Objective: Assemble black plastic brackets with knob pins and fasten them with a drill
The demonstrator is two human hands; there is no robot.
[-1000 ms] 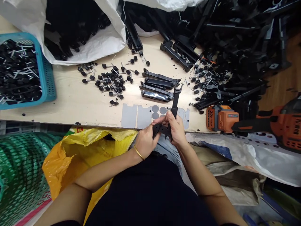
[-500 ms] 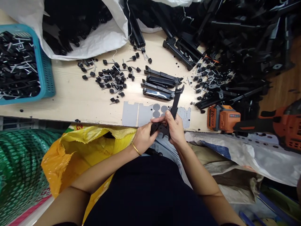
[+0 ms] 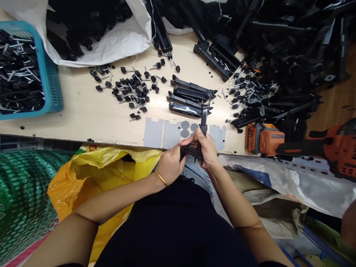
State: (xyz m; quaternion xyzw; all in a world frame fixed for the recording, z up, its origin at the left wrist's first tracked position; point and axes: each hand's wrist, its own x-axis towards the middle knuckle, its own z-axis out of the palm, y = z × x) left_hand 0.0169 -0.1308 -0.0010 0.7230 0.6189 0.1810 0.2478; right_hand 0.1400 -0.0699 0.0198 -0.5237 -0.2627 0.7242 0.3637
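Near the table's front edge I hold a black plastic folding arm [image 3: 204, 119] in front of my body. My right hand [image 3: 208, 152] is closed round its long, upright part, with the thumb lying along it. A forked end sticks up past the fingers. My left hand [image 3: 170, 164] pinches the shorter black piece at its lower left; the joint between the two pieces is partly hidden by fingers. Just beyond the fork lie several similar black arms [image 3: 190, 94], side by side. Grey flat patches [image 3: 153, 132] on the table are beside my hands.
Loose black-headed screws [image 3: 133, 89] lie scattered left of centre, more [image 3: 247, 87] at right. A blue basket [image 3: 54, 89] of screws stands at far left. A white sack [image 3: 116, 50] holds black parts. An orange power tool [image 3: 264, 139] lies right. Below hangs a yellow bag [image 3: 105, 178].
The black arm's forked end has swung slightly left, so the long part stands more upright. Both hands keep their hold at nearly the same place. The view has shifted slightly.
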